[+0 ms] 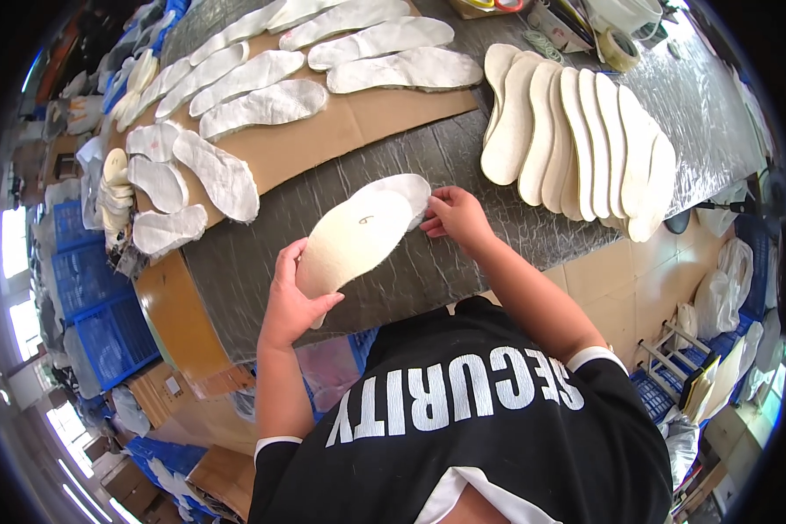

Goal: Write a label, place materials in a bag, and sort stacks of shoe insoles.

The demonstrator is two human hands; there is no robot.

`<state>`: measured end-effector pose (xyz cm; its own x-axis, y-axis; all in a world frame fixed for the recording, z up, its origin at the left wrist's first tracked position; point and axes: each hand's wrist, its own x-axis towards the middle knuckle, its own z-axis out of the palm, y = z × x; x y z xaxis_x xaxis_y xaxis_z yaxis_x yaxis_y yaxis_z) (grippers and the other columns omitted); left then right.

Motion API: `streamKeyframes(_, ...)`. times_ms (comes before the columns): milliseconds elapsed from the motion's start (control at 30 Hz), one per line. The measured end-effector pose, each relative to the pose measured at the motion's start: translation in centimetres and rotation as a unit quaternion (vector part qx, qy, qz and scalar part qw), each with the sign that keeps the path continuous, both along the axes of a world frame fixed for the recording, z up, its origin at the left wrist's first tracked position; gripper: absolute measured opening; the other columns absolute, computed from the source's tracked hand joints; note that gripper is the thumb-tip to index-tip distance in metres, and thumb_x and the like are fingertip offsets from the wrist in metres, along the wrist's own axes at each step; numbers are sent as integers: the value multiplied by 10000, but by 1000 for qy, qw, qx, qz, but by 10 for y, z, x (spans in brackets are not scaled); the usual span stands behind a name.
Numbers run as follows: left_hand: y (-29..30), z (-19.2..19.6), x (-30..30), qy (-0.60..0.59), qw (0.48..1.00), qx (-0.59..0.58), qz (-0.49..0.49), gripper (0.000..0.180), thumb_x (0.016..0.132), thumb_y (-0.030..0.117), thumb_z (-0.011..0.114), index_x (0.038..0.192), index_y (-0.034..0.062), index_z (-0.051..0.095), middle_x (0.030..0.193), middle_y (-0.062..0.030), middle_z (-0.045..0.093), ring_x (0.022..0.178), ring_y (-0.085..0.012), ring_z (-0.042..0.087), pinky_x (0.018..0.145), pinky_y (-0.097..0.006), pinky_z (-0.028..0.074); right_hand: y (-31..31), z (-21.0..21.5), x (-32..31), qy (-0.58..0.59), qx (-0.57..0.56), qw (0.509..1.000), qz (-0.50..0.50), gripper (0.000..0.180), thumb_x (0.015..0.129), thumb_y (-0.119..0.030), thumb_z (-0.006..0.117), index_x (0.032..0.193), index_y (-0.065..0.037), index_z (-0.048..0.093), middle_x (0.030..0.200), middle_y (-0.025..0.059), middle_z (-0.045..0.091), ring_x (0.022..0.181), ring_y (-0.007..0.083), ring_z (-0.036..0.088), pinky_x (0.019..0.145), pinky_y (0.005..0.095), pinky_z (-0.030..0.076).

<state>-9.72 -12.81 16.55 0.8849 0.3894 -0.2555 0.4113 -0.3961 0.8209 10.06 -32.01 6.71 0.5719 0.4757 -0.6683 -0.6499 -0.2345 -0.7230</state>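
Observation:
A cream insole (345, 240) with a small handwritten mark is held tilted above the dark tabletop. Its near left end sits between the thumb and fingers of my left hand (290, 293). Under its far end a whiter, greyish layer (413, 186) sticks out; whether the two are joined I cannot tell. My right hand (459, 220) pinches the edge of that pale layer with thumb and forefinger, the other fingers curled beneath. To the right lies an overlapping row of cream insoles (546, 131).
Several white fabric-covered insoles (266, 106) lie on a brown cardboard sheet (371, 118) and at the left of the dark table (375, 319). A tape roll (618, 50) stands at the back right. Blue crates (105, 306) are stacked left of the table.

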Motion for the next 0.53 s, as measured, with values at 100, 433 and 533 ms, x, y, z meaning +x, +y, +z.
streamKeyframes(100, 10, -7, 3, -53, 978, -201, 34, 785, 589, 81, 774, 1254, 4, 364, 1113, -94, 497, 1009, -186, 508, 880, -306, 422, 17, -6, 2, -55, -27, 998, -1, 227, 829, -48, 537, 1025, 57, 494, 804, 118, 596, 619, 174, 629, 523, 276, 523)
streamKeyframes(433, 7, -22, -14, 4, 823, -565, 60, 1021, 569, 416, 822, 1298, -23, 258, 1017, -109, 525, 635, -106, 508, 546, -174, 391, -49, 0, -43, -17, -56, 997, -41, 183, 769, 20, 559, 934, 37, 479, 703, 96, 590, 558, 168, 615, 481, 275, 522)
streamKeyframes(533, 2, -30, -11, 61, 825, -562, -3, 1061, 581, 525, 782, 1314, -20, 243, 1019, -101, 534, 618, -103, 510, 544, -156, 392, -83, 0, -48, 10, -133, 989, -61, 487, 772, -17, 595, 1180, 35, 335, 741, 139, 593, 572, 191, 623, 467, 284, 524)
